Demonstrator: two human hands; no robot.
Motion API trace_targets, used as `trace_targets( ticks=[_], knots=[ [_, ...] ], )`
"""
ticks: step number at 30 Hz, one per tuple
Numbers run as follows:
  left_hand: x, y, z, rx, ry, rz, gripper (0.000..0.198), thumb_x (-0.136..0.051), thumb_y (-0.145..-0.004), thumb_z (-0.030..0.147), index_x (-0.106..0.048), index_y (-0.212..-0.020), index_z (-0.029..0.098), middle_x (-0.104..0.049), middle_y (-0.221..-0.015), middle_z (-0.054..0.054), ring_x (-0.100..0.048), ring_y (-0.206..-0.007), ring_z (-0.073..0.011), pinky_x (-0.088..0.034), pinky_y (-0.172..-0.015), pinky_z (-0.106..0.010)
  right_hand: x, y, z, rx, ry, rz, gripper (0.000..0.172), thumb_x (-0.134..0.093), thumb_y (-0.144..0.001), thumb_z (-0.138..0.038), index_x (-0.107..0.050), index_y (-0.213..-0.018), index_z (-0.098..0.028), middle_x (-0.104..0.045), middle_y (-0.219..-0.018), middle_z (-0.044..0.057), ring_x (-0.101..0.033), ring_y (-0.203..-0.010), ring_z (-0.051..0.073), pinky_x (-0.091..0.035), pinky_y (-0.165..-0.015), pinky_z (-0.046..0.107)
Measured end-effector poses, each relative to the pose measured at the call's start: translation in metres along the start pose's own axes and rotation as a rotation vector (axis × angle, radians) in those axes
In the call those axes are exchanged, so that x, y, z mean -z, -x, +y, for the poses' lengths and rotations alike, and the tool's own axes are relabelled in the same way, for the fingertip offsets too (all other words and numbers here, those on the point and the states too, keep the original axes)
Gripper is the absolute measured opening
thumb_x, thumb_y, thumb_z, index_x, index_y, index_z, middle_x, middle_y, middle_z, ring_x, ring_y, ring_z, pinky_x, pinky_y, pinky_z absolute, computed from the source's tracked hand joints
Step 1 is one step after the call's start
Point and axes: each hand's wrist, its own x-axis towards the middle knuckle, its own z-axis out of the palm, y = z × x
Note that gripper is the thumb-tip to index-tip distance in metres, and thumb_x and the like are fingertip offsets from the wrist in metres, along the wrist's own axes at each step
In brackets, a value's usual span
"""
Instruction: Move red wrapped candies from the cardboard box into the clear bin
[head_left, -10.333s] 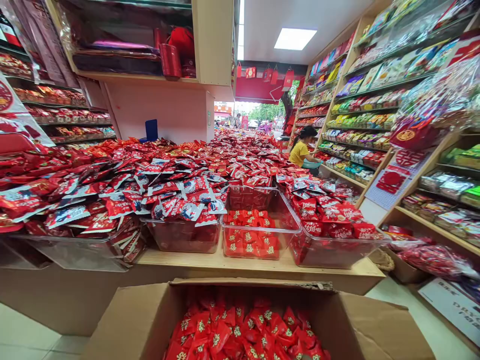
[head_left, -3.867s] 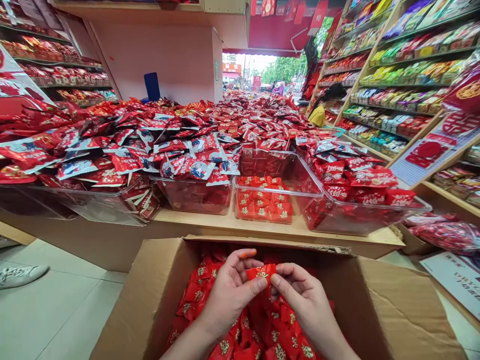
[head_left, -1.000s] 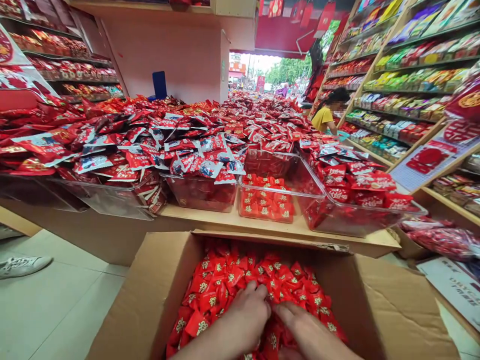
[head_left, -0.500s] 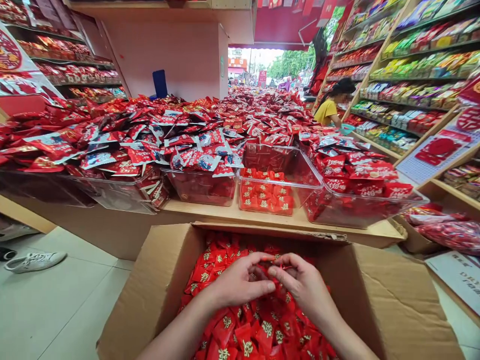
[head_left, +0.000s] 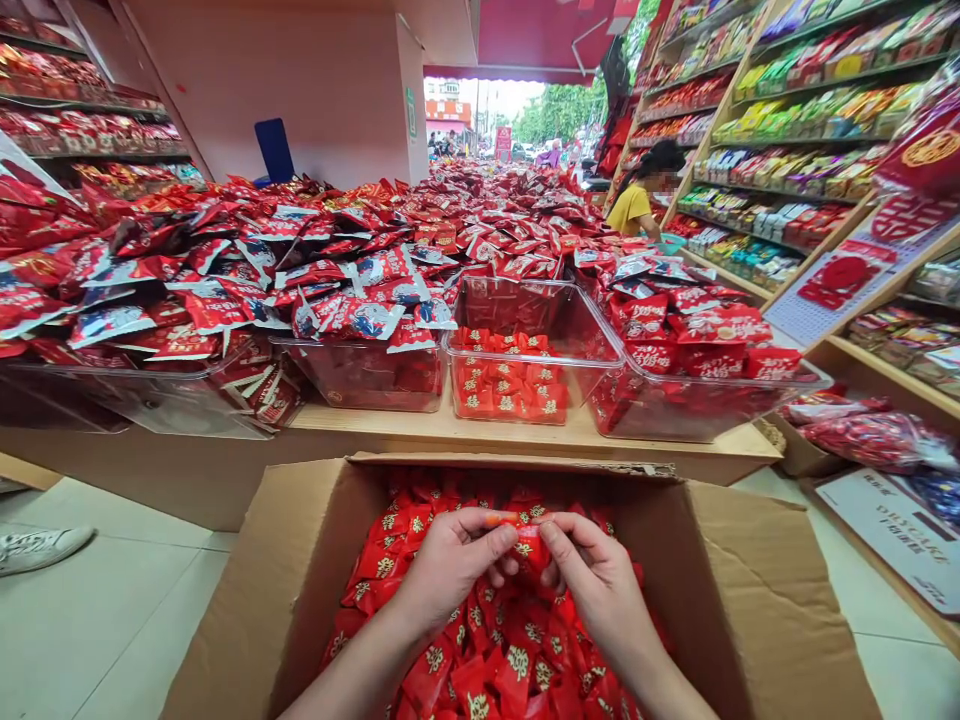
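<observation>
An open cardboard box (head_left: 757, 610) in front of me is full of small red candy packets (head_left: 420, 540) with gold characters. Both my hands are over the box, fingers curled together. My left hand (head_left: 450, 565) and my right hand (head_left: 592, 575) meet in the middle and pinch a bunch of red packets (head_left: 527, 545) between their fingertips. Just beyond the box, a clear plastic bin (head_left: 525, 345) on the wooden display counter holds a partial stack of the same red packets.
The counter (head_left: 525, 440) carries several clear bins heaped with red snack bags (head_left: 315, 270). Shelves of packaged goods (head_left: 810, 150) line the right wall. A person in a yellow shirt (head_left: 637, 205) is in the aisle. A white shoe (head_left: 37, 548) shows at the left on the tiled floor.
My hands dug into the packets a second ago, then lifted and came together; now they hold a bunch of packets slightly higher above the pile. The view shifted a little.
</observation>
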Motion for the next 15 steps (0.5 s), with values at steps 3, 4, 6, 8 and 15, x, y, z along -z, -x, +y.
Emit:
trace_targets(
  ticks=[3, 4, 6, 8, 15],
  knots=[
    [0.0, -0.001, -0.002, -0.029, -0.048, 0.083, 0.02, -0.066, -0.066, 0.033, -0.067, -0.069, 0.013, -0.059, -0.053, 0.001, -0.047, -0.048, -0.0087, -0.033, -0.043, -0.018, 0.001, 0.0, 0.0, -0.008, 0.056, 0.039, 0.028, -0.055, -0.073, -0.045, -0.056, -0.07, -0.017, -0.048, -0.046, -0.004, -0.044, -0.042, 0.01, -0.034, -0.04, 0.02],
    [0.0, -0.002, -0.003, -0.052, -0.066, 0.104, 0.019, -0.066, -0.067, 0.032, -0.066, -0.066, 0.013, -0.057, -0.052, 0.002, -0.044, -0.047, -0.0078, -0.032, -0.044, -0.018, 0.001, 0.001, 0.001, -0.012, 0.059, 0.048, 0.029, -0.054, -0.074, -0.046, -0.055, -0.069, -0.018, -0.047, -0.046, -0.005, -0.044, -0.043, 0.01, -0.034, -0.041, 0.021],
    [-0.002, -0.002, -0.004, -0.114, -0.096, 0.123, 0.018, -0.065, -0.068, 0.031, -0.062, -0.062, 0.014, -0.053, -0.052, 0.004, -0.04, -0.048, -0.0073, -0.032, -0.047, -0.018, 0.0, 0.001, 0.002, -0.018, 0.047, 0.052, 0.029, -0.054, -0.074, -0.047, -0.053, -0.069, -0.018, -0.047, -0.049, -0.004, -0.045, -0.045, 0.011, -0.034, -0.041, 0.021],
    [-0.004, -0.002, -0.007, -0.179, -0.125, 0.123, 0.018, -0.061, -0.072, 0.031, -0.058, -0.063, 0.015, -0.05, -0.055, 0.005, -0.04, -0.052, -0.0082, -0.034, -0.05, -0.019, -0.002, 0.002, 0.003, -0.007, 0.025, 0.042, 0.029, -0.052, -0.075, -0.047, -0.052, -0.069, -0.019, -0.047, -0.052, -0.004, -0.045, -0.046, 0.011, -0.034, -0.043, 0.021],
    [-0.009, 0.001, -0.017, -0.269, -0.132, 0.136, 0.017, -0.05, -0.08, 0.031, -0.051, -0.069, 0.018, -0.048, -0.061, 0.006, -0.045, -0.055, -0.0091, -0.04, -0.052, -0.02, -0.007, 0.004, 0.005, -0.12, -0.214, -0.035, 0.024, -0.054, -0.077, -0.042, -0.05, -0.07, -0.019, -0.047, -0.054, -0.006, -0.045, -0.047, 0.008, -0.039, -0.044, 0.019]
  ],
)
